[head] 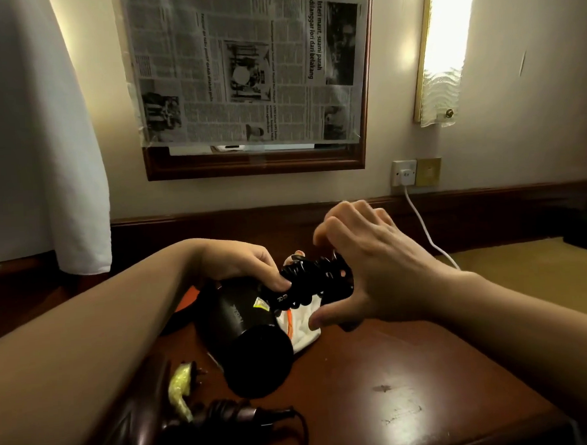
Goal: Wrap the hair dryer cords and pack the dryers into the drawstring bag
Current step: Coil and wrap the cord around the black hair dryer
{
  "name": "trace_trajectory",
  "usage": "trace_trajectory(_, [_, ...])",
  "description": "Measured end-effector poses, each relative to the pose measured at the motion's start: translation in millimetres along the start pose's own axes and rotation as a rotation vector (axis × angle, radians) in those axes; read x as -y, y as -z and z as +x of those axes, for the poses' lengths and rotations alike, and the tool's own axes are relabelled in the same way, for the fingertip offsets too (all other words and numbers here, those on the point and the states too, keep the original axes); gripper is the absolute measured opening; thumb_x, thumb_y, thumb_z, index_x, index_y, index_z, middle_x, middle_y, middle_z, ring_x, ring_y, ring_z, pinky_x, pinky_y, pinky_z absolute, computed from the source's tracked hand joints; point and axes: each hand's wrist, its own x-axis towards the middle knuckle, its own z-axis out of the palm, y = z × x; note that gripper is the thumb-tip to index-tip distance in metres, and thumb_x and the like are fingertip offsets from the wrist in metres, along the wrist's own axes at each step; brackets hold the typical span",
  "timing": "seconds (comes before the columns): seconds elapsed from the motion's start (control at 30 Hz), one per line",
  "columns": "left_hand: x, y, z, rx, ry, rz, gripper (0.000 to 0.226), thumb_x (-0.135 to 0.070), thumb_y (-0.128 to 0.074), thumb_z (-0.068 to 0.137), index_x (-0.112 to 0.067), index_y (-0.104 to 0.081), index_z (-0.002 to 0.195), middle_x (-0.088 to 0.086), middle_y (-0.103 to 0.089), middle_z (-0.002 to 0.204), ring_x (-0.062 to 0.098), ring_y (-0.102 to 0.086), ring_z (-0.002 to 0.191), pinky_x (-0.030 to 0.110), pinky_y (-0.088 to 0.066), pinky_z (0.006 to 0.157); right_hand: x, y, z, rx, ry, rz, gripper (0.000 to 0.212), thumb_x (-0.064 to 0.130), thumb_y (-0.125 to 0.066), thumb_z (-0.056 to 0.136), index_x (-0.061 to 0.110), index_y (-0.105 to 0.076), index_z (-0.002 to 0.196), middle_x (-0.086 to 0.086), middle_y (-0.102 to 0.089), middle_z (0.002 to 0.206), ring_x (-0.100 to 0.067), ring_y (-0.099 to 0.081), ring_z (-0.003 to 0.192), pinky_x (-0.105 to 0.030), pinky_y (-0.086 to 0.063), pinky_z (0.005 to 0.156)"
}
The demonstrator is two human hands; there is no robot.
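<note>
Closest to me, at the desk's near-left edge, sits the second dryer's coiled cord with its plug wrapped in yellowish plastic. Past that is the black hair dryer, barrel pointing back at me, with lettering on the side too dim to read and a small yellow-green sticker near the handle. My left hand is closed round the handle, thumb pressing the curly black cord bunched on it. My right hand is half open, fingers curled over the coils, thumb underneath. White drawstring bag with orange trim lies under it all, mid-desk. Newspaper taped over the mirror reads "Isteri maut, suami parah dilanggar lori dari belakang".
</note>
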Motion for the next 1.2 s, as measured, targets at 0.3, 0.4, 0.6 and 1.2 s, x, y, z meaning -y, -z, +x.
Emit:
trace_trajectory(0.3, [9, -29, 46, -0.065, 0.042, 0.127, 0.054, -0.041, -0.085, 0.070, 0.002, -0.073, 0.101, 0.019, -0.071, 0.093, 0.033, -0.066, 0.086, 0.048, -0.054, 0.085, -10, -39, -22, 0.306, -0.144, 0.129, 0.045, 0.075, -0.061, 0.079, 0.034, -0.052, 0.098, 0.012, -0.061, 0.085, -0.009, -0.058, 0.075, -0.038, -0.054, 0.068])
trace_trajectory(0.4, [16, -33, 59, -0.183, -0.005, 0.162, 0.037, -0.040, -0.087, 0.074, -0.011, -0.077, 0.095, 0.008, -0.075, 0.093, 0.027, -0.071, 0.089, 0.044, -0.056, 0.087, -15, -61, -37, 0.321, -0.194, 0.146, 0.047, 0.075, -0.058, 0.084, 0.033, -0.053, 0.105, 0.012, -0.058, 0.090, -0.010, -0.056, 0.078, -0.036, -0.054, 0.067])
trace_trajectory(0.6, [40, -54, 81, -0.579, -0.058, 0.160, 0.069, -0.058, -0.081, 0.077, -0.030, -0.052, 0.132, -0.008, -0.060, 0.124, 0.007, -0.062, 0.109, 0.026, -0.052, 0.091, -39, -102, -67, 0.263, -0.418, 0.119, 0.051, 0.080, -0.050, 0.082, 0.031, -0.050, 0.097, 0.011, -0.058, 0.088, -0.012, -0.058, 0.075, -0.035, -0.051, 0.062])
trace_trajectory(1.2, [54, -124, 186, -0.478, -0.036, 0.374, 0.117, -0.057, -0.078, 0.080, -0.010, -0.011, 0.163, 0.008, -0.027, 0.166, 0.021, -0.028, 0.151, 0.034, -0.030, 0.121, -69, -139, -154, 0.467, -0.695, 0.110, 0.077, 0.074, -0.045, 0.093, 0.046, -0.011, 0.156, 0.000, -0.062, 0.123, -0.026, -0.064, 0.106, -0.041, -0.055, 0.079])
